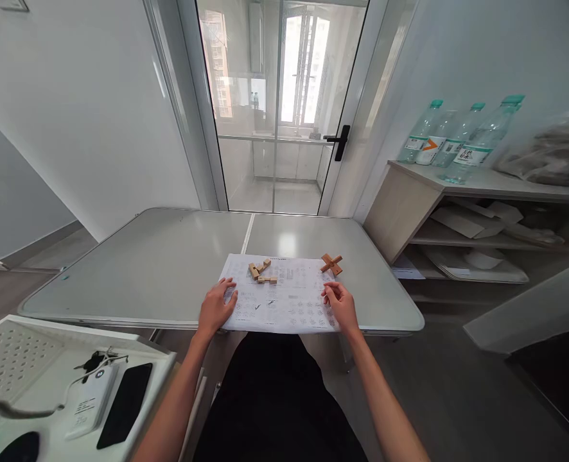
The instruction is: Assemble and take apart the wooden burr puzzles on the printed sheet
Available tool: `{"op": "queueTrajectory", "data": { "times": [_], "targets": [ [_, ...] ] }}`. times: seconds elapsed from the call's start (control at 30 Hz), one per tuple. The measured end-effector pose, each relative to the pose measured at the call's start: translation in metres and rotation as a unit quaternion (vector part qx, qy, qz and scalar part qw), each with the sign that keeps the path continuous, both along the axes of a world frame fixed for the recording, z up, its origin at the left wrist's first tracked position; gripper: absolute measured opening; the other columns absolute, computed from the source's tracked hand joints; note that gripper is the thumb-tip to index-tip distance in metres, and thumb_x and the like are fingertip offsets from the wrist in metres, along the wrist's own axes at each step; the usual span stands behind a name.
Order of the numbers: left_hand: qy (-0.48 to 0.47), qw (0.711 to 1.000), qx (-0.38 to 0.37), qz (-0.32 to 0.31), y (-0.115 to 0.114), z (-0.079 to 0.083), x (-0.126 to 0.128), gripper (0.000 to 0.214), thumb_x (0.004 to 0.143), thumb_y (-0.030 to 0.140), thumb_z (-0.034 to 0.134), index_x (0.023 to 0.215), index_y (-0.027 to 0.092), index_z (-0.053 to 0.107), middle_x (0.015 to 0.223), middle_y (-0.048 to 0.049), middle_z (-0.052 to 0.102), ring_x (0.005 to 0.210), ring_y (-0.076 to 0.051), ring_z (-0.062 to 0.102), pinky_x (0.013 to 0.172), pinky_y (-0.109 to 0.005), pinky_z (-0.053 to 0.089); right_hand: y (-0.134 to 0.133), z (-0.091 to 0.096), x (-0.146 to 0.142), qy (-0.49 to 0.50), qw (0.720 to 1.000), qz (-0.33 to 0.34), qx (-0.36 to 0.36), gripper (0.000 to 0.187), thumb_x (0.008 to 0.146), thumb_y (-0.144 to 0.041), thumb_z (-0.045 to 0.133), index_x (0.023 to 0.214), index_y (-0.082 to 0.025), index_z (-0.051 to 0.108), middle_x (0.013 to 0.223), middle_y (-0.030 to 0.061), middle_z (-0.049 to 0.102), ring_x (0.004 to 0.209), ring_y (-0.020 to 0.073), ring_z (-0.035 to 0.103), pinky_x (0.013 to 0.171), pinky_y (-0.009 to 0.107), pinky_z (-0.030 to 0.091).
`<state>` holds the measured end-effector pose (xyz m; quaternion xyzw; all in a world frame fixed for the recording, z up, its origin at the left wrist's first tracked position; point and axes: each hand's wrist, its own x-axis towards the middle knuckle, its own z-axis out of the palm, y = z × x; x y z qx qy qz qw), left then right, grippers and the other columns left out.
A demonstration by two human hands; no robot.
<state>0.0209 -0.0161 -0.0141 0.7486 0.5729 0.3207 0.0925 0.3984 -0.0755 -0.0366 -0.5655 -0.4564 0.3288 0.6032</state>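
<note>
A printed sheet of paper (284, 301) with rows of small diagrams lies at the table's near edge. My left hand (217, 307) rests on its left edge, fingers spread and holding nothing. Over the sheet's right side is my right hand (341, 306), its fingers curled together towards the thumb; whatever they may hold is hidden. Several light wooden puzzle pieces (260, 271), notched and block-shaped, sit on the upper left of the paper. By its upper right corner is a reddish-brown wooden puzzle assembly (331, 264) of crossed sticks.
The grey table (178, 256) reaches a glass door (275, 160). To the right, a shelf unit (410, 186) carries several plastic bottles (474, 138) and a bag (554, 151). At lower left, a white basket (135, 343) contains a black phone (125, 404), a white device (92, 401) and keys (93, 362).
</note>
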Motion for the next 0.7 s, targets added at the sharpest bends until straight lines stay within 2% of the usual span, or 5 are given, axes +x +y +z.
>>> {"op": "queueTrajectory", "data": {
  "times": [0.7],
  "targets": [
    [0.0,1.0,0.003,-0.001,0.0001,0.0,0.0005,0.033,0.098,0.041,0.051,0.119,0.025,0.071,0.145,-0.0066,0.067,0.145,-0.029,0.053,0.122,-0.049,0.044,0.0026,-0.0039,0.0012,-0.001,1.0,-0.005,-0.002,0.041,0.088,-0.061,0.067,0.099,-0.022,0.069,0.079,0.0038,0.073,0.061,0.0196,0.061,0.064,0.033,0.051]
  ]
}}
